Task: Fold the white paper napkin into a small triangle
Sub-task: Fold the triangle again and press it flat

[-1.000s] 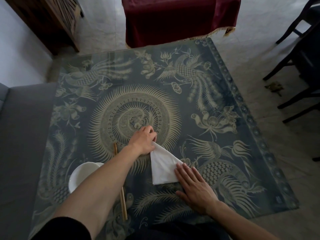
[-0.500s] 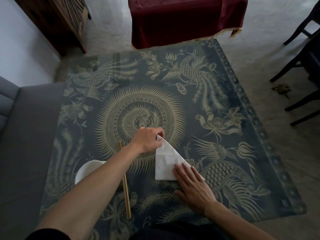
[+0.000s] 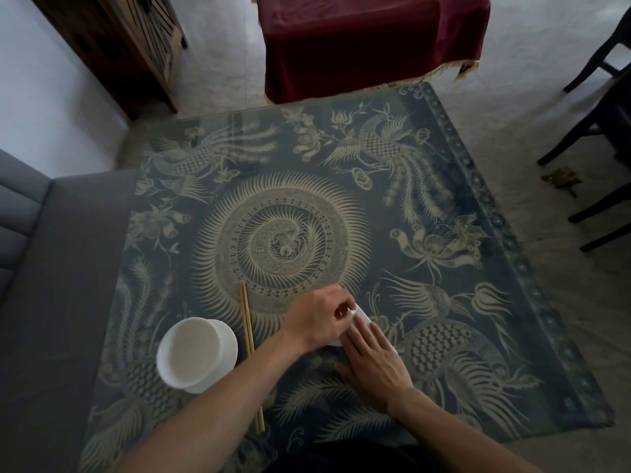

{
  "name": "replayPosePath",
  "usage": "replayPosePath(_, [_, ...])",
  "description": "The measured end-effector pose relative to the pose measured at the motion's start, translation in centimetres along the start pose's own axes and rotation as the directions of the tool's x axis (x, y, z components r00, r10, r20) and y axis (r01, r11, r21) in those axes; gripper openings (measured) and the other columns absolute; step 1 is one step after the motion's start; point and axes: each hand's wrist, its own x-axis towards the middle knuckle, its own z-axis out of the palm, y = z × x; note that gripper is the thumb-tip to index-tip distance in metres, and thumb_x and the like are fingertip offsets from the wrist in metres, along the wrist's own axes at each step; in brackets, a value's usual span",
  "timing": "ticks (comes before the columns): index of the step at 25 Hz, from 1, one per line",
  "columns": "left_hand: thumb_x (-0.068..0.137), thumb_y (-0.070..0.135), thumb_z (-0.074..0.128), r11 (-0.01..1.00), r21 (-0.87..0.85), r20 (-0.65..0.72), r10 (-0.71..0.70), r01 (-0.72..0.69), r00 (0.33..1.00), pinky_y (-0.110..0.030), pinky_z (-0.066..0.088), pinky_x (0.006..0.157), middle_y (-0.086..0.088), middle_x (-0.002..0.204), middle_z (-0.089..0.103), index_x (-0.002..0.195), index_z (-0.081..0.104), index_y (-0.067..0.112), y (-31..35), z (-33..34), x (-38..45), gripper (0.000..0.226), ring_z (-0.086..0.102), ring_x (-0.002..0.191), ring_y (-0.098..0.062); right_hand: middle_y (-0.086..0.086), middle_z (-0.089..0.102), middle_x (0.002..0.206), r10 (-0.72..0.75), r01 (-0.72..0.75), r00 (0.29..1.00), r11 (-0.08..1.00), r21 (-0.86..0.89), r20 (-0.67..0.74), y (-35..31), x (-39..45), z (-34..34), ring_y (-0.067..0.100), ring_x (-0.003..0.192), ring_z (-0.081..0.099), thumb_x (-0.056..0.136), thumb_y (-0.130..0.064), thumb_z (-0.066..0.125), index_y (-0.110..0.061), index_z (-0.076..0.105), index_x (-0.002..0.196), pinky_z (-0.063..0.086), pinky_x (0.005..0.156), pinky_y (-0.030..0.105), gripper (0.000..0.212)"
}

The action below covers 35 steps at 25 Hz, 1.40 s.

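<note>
Item: white paper napkin (image 3: 362, 318). Location: near centre of the counter (image 3: 444, 206), on its patterned cover, almost wholly hidden under both hands; only a small white corner and a sliver of edge show.

Change noted: a second ago a broad white triangle lay open to view between the hands, the left hand at its far tip. Now the left hand (image 3: 319, 320) has carried that tip toward the near right, over the right hand's fingers, and most of the white is covered. Judgement: a further fold is being laid, halving the triangle; the task looks well advanced, crease not yet pressed.

Grip, left hand: fingers curled, pinching the napkin's corner between thumb and fingertips.

Grip, right hand (image 3: 374, 365): fingers straight and flat, pressing the napkin down on the counter, holding its near edge.

Adjacent items: white bowl (image 3: 196, 353), left of the hands, apart from the napkin; chopsticks (image 3: 251, 356), lying between bowl and left forearm. Neither is touched.

Risk, judged: thin paper may slip or crease crookedly if the pressing hand lifts early.
</note>
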Motion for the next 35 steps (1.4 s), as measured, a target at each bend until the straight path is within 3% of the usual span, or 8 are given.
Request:
replayPosePath(5, [0.087,0.026,0.065,0.998,0.014,0.062,-0.067,0.066,0.996,-0.024,0.045,0.060,0.008,0.099,0.064,0.098,0.064,0.023,1.6,3.4,-1.0,0.011,0.064,0.079,-0.013,0.010,0.003,0.163,-0.072,0.073,0.997,0.997,-0.030,0.021,0.5,-0.7,0.0,0.029,0.148,-0.010,0.099,-0.048,0.014,-0.014,0.006,0.156,0.000,0.120,0.048,0.066])
replayPosePath(11, [0.087,0.025,0.067,0.985,0.003,0.017,-0.172,0.172,0.985,-0.037,0.053,0.065,0.005,0.100,0.065,0.098,0.065,0.020,2.2,5.7,-0.9,0.012,0.065,0.081,-0.020,0.015,0.030,0.156,0.058,-0.051,0.993,0.996,0.068,-0.106,2.8,-4.7,0.9,0.027,0.147,0.018,0.101,-0.041,0.031,-0.004,0.034,0.149,0.018,0.115,0.043,0.061])
replayPosePath(17, [0.086,0.032,0.068,0.968,0.055,0.107,-0.250,0.245,0.962,-0.038,0.052,0.071,0.005,0.103,0.065,0.103,0.062,0.022,2.2,7.5,-0.6,0.020,0.064,0.089,-0.021,0.014,0.030,0.157,0.088,-0.082,0.986,0.995,0.050,-0.141,3.9,-5.8,2.4,0.025,0.147,0.016,0.098,-0.029,0.040,-0.003,0.037,0.147,0.017,0.116,0.040,0.056])
replayPosePath(21, [0.082,0.050,0.071,0.969,0.081,0.108,-0.242,0.234,0.964,-0.034,0.049,0.069,0.007,0.102,0.064,0.103,0.061,0.025,2.2,8.3,-0.5,0.034,0.064,0.091,-0.018,0.011,0.029,0.157,0.124,-0.113,0.980,0.991,0.076,-0.158,4.7,-6.3,2.6,0.025,0.148,0.017,0.096,-0.027,0.045,-0.005,0.042,0.145,0.018,0.116,0.041,0.054])
replayPosePath(24, [0.078,0.061,0.070,0.974,0.095,0.136,-0.217,0.205,0.967,-0.034,0.049,0.071,0.009,0.103,0.062,0.107,0.061,0.026,2.1,8.5,-0.8,0.046,0.061,0.092,-0.014,0.012,0.036,0.154,0.158,-0.147,0.972,0.986,0.073,-0.174,5.4,-6.9,2.4,0.025,0.146,0.023,0.101,-0.030,0.030,-0.002,0.043,0.144,0.020,0.115,0.041,0.053])
replayPosePath(30, [0.079,0.034,0.078,0.994,0.101,0.021,-0.044,0.041,0.999,-0.028,0.050,0.069,0.007,0.100,0.061,0.101,0.067,0.024,0.5,7.4,-2.4,0.026,0.059,0.093,-0.016,0.016,0.038,0.152,0.220,-0.196,0.951,0.973,0.125,-0.217,6.1,-7.1,1.0,0.029,0.143,0.029,0.104,-0.028,0.014,0.001,0.043,0.143,0.017,0.117,0.039,0.057])
replayPosePath(32, [0.080,0.031,0.073,0.983,0.182,-0.064,0.042,-0.030,0.997,-0.037,0.052,0.078,0.003,0.109,0.062,0.104,0.068,0.021,-0.7,6.6,-3.5,0.026,0.058,0.101,-0.020,0.015,0.033,0.154,0.194,-0.166,0.954,0.977,0.133,-0.228,5.6,-6.4,0.7,0.028,0.145,0.025,0.102,-0.026,0.026,0.000,0.038,0.146,0.017,0.117,0.041,0.052])
replayPosePath(35, [0.091,0.040,0.053,0.958,0.279,0.048,0.057,-0.068,0.997,-0.044,0.036,0.111,-0.005,0.147,0.046,0.134,0.055,0.014,-2.1,6.3,-5.6,0.050,0.039,0.137,-0.023,0.015,0.022,0.157,0.120,-0.098,0.975,0.987,0.126,-0.188,3.8,-4.3,0.1,0.030,0.146,0.020,0.097,-0.030,0.034,-0.001,0.030,0.149,0.017,0.115,0.043,0.059])
